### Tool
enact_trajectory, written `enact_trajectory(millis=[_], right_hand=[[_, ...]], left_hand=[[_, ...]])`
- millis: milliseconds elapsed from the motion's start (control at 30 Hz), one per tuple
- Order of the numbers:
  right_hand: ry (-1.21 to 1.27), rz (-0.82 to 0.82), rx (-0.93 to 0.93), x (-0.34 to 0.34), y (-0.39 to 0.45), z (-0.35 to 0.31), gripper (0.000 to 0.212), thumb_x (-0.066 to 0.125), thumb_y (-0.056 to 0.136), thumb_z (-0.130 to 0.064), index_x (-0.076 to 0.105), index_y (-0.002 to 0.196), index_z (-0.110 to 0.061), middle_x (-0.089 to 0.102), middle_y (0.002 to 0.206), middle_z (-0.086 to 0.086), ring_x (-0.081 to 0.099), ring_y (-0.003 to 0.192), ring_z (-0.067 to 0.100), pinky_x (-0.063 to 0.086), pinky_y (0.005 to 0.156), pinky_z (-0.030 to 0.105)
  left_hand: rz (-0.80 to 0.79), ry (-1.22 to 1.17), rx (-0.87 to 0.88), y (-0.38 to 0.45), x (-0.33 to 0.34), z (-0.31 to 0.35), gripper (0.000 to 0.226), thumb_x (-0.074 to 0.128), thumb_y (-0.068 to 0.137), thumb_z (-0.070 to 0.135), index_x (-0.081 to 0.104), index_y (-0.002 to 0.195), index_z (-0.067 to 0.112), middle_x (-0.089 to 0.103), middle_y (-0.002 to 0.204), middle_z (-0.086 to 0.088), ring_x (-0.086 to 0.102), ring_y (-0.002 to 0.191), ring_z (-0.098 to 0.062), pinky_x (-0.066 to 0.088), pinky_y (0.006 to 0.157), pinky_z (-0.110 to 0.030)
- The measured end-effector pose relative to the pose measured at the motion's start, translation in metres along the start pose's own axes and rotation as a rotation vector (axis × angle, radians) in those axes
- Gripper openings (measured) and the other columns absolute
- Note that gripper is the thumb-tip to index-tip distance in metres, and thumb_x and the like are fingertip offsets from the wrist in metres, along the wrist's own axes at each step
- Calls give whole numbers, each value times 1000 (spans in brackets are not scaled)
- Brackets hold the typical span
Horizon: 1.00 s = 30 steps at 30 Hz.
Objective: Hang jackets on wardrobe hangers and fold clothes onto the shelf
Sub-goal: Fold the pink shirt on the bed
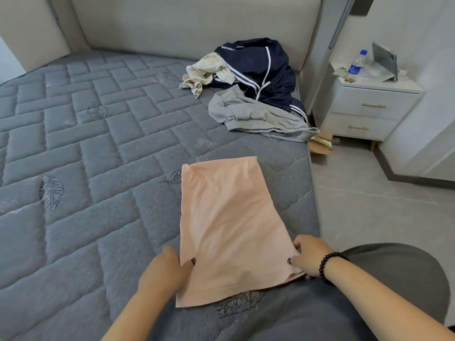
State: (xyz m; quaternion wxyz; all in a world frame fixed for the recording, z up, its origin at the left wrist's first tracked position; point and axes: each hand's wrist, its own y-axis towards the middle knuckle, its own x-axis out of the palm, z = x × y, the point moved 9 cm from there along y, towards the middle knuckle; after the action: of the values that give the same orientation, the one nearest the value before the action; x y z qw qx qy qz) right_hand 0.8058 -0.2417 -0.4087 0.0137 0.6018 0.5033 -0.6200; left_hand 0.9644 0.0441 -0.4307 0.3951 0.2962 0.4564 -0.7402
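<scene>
Both hands pinch the near corners of the peach cloth (226, 227), left hand (163, 271) on its left edge and right hand (311, 258) on its right edge, thumbs on top, while it lies flat on the grey mattress (86, 148), well apart from the navy jacket (261, 70).

A peach garment (229, 225) lies folded flat on the mattress, near a heap of navy jacket (266, 70), grey (258, 116) and cream clothes (204, 72).

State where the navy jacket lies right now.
In the head view the navy jacket lies crumpled at the far right of the mattress, against the headboard, beside the nightstand.
</scene>
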Motion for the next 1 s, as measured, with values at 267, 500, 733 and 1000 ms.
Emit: enact_trajectory(millis=[267, 500, 733, 1000], right_hand=[[-83, 61, -19, -29, 46, -32, 26, 57, 89, -37, 44, 98, -17, 56, 104, 4, 51, 85, 19, 35, 54, 24], [369, 138, -85, -82, 119, -64, 55, 58, 92, -35, 37, 139, -16, 47, 136, 7, 48, 122, 24, 39, 91, 29], [459, 90, -195, -120, 200, -94, 54, 46, 98, -37, 29, 147, -26, 31, 153, 6, 36, 136, 26, 33, 110, 37], [389, 168, -325, -121, 222, -108, 15, 49, 96, -31, 52, 82, -26, 55, 99, 4, 52, 82, 16, 39, 65, 26]], left_hand=[[180, -349, 82, 93, -49, 61, 47, 56, 94, 35, 45, 129, 6, 53, 120, -7, 53, 106, -24, 37, 75, -27], [291, -492, -18, 176, -81, 92, 22, 49, 96, 33, 48, 97, 11, 54, 89, -2, 52, 84, -27, 35, 65, -34], [431, -646, -95, 183, -69, 77, 35, 50, 92, 21, 37, 60, 21, 39, 56, 7, 35, 56, -10, 28, 51, -23], [359, -1397, -269, 199, -48, 58, 24, 70, 82, 13, 66, 105, 18, 67, 90, 2, 63, 74, -9, 53, 71, -26]])
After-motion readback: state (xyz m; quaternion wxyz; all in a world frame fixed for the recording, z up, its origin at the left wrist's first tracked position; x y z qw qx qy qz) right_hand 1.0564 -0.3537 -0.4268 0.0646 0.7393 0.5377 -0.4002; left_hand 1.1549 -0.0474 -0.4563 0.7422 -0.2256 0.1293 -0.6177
